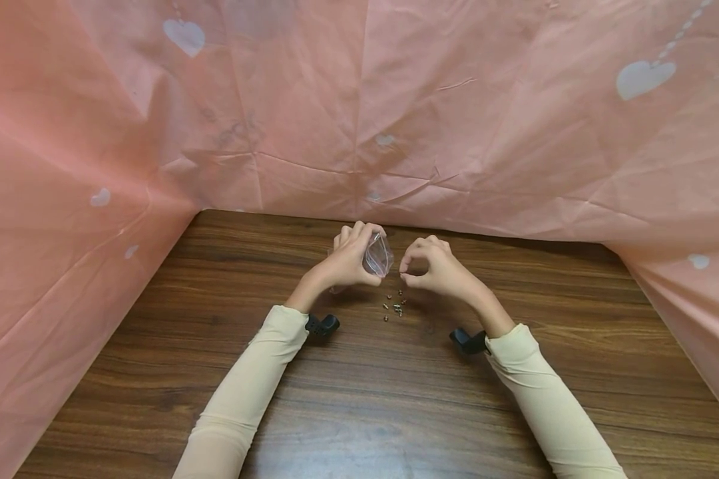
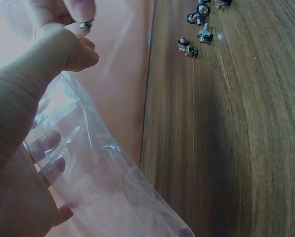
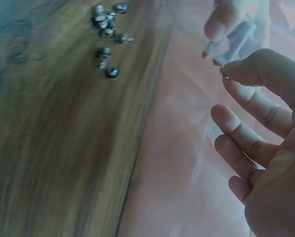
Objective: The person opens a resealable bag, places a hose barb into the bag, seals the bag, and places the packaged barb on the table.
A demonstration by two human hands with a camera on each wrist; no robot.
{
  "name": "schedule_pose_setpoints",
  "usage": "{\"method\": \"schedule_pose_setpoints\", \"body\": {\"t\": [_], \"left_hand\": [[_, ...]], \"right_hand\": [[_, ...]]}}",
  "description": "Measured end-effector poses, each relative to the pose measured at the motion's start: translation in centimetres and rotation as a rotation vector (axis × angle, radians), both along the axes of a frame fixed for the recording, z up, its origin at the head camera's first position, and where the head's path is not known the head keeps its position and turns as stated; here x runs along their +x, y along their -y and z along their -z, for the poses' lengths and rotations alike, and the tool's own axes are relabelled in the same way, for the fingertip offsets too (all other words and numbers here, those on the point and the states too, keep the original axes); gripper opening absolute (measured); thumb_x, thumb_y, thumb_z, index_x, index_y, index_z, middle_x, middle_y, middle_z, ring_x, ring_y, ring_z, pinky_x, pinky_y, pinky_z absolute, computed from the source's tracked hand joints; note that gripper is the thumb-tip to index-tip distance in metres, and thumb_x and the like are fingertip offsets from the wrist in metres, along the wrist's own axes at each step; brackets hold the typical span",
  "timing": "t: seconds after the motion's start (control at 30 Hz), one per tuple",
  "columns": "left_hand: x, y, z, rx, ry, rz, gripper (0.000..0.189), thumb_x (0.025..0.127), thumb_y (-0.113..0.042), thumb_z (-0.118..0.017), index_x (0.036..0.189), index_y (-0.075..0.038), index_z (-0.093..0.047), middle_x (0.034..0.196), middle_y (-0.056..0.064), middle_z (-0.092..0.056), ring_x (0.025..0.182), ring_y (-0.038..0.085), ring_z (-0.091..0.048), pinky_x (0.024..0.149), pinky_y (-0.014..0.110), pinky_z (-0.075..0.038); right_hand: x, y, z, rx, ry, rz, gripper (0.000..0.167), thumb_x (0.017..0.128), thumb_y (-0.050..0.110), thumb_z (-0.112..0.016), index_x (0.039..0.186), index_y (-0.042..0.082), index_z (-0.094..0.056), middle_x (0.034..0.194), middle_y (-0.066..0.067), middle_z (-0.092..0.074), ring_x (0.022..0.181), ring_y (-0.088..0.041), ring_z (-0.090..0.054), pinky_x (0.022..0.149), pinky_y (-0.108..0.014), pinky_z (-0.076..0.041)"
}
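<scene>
My left hand (image 1: 349, 258) grips a clear plastic zip bag (image 1: 379, 255), its mouth spread apart and facing the right hand. In the left wrist view the bag (image 2: 103, 163) hangs down past the fingers. Just right of the bag's mouth, my right hand (image 1: 434, 266) pinches a small metal screw (image 3: 225, 75) between thumb and index finger, the other fingers loosely bent. Several more small screws (image 1: 397, 307) lie scattered on the wooden table below and between the hands. Some have dark rings or washers, as the left wrist view shows on one screw (image 2: 205, 34).
A brown wood-grain table (image 1: 371, 399) spreads under both arms. Pink cloth (image 1: 311, 100) with white hearts hangs at the back and both sides, meeting the table's edges. Black wrist mounts (image 1: 323, 325) are strapped at the cream sleeves (image 1: 239, 392).
</scene>
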State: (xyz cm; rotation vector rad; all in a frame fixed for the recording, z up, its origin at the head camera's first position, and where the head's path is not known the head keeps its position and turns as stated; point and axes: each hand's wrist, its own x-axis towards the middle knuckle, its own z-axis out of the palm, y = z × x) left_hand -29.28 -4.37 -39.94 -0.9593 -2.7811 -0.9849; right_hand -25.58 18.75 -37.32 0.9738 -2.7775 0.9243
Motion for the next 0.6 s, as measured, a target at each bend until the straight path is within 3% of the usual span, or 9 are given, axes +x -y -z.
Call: {"method": "schedule_pose_setpoints", "body": {"t": [0.6], "left_hand": [[0.12,-0.29,0.07,0.001,0.002,0.019,0.087,0.065,-0.019,-0.091,0.137,-0.017,-0.042,0.124,0.009,-0.045,0.112,0.032,-0.037,0.104,0.053,-0.029]], "right_hand": [[-0.34,0.7,-1.08,-0.077,-0.069,0.007,0.01,0.081,0.007,-0.079,0.088,0.01,-0.072,0.103,-0.011,-0.068,0.1,-0.029,-0.05,0.093,-0.045,-0.026]]}}
